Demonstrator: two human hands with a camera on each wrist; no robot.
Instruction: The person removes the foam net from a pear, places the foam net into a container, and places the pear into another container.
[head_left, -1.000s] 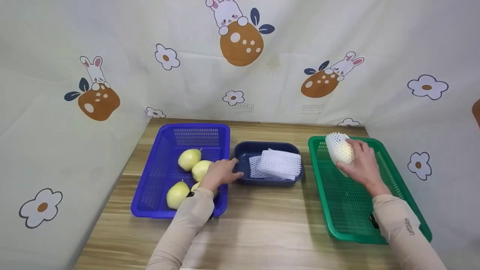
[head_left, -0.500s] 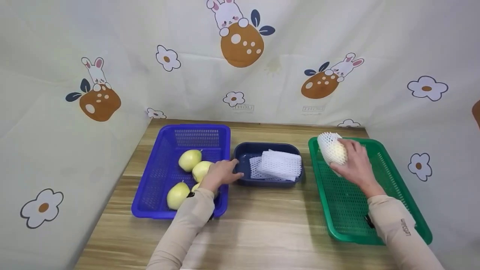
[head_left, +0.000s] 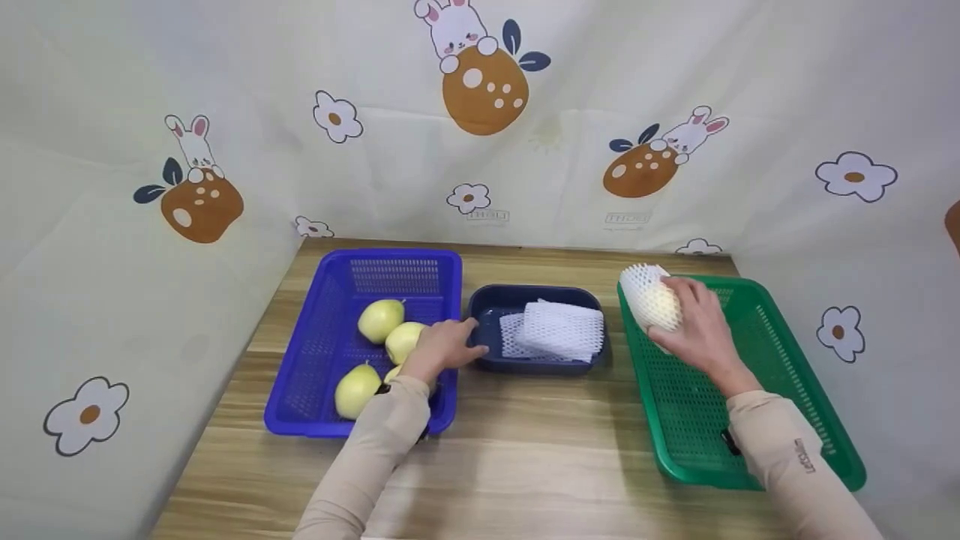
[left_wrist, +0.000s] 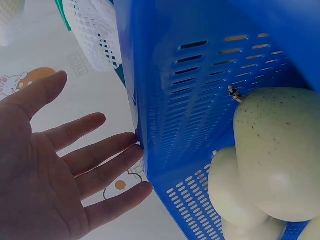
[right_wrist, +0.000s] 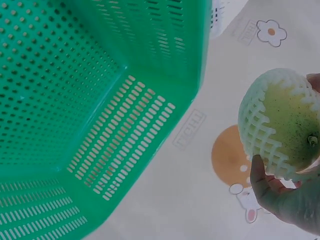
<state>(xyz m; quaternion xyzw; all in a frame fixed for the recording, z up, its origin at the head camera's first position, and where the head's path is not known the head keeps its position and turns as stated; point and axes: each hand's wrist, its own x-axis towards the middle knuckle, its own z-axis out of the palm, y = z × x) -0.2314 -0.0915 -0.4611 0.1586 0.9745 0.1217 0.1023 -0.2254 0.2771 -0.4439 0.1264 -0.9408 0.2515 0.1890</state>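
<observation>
My right hand [head_left: 699,326] grips a pear in a white foam net [head_left: 651,300] above the far left corner of the green basket [head_left: 656,442]. In the right wrist view, the pear's stem end [right_wrist: 312,141] shows bare through the net's opening. My left hand [head_left: 446,345] hovers between the blue basket [head_left: 292,360] and the navy tray [head_left: 536,366]. Its fingers [left_wrist: 102,152] are spread and hold nothing in the left wrist view. Several yellow-green pears [head_left: 381,321] lie in the blue basket, one partly hidden by my left arm.
Flat white foam nets [head_left: 562,330] lie stacked in the right part of the navy tray. All the containers stand on a wood-grain table [head_left: 517,465]. A printed cloth [head_left: 390,165] hangs behind and at both sides.
My right hand has moved left with the netted pear, from over the green basket's inside to its left rim. The left hand has stayed in place.
</observation>
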